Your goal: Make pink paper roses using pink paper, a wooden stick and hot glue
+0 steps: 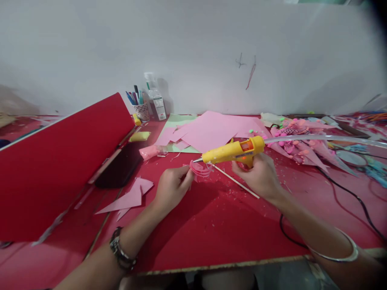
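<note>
In my right hand (261, 175) is a yellow hot glue gun (232, 152), gripped by its handle with a long clear glue stick (320, 138) trailing out of its back. Its metal nozzle points left and meets, or nearly meets, a small coiled pink ring (202, 169) of thin strips. The ring's left edge is pinched between the thumb and fingers of my left hand (173, 185). Below the gun, a thin wooden stick (236, 181) lies slantwise on the red table (211, 233).
Pink paper sheets (211, 127) and a pale green sheet (172, 121) lie at the back. A red board (69, 161) leans over a dark phone-like slab (119, 169) at left. Pink paper cones (302, 149) and a black cord (347, 191) are at right; a pen cup (142, 112) and bottle (157, 102) stand behind.
</note>
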Demonstrator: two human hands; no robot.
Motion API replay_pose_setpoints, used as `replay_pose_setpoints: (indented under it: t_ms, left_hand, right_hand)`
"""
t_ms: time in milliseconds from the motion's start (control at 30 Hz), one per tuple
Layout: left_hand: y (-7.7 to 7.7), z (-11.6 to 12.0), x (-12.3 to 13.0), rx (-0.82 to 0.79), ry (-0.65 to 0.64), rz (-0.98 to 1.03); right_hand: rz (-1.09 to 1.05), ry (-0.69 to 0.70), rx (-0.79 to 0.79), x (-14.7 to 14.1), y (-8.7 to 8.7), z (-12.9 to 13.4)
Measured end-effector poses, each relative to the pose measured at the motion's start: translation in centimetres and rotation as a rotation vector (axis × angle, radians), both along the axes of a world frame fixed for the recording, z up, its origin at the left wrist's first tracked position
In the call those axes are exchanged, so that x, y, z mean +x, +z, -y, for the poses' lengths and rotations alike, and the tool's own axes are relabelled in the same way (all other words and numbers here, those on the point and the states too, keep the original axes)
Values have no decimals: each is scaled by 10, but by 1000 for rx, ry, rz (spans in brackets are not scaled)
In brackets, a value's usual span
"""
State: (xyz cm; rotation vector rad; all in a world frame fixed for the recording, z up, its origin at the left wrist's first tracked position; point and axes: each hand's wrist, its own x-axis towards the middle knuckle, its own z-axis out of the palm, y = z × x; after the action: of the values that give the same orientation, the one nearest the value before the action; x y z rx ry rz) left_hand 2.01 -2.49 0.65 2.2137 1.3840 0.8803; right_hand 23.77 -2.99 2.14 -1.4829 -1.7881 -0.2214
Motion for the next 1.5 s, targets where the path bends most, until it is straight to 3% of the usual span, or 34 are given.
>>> replay_pose_setpoints:
  t_ms: [1500]
  left_hand:
    - [2,-2,-2,95,65,-12]
  right_hand:
    - [27,12,-120,5,0,-3]
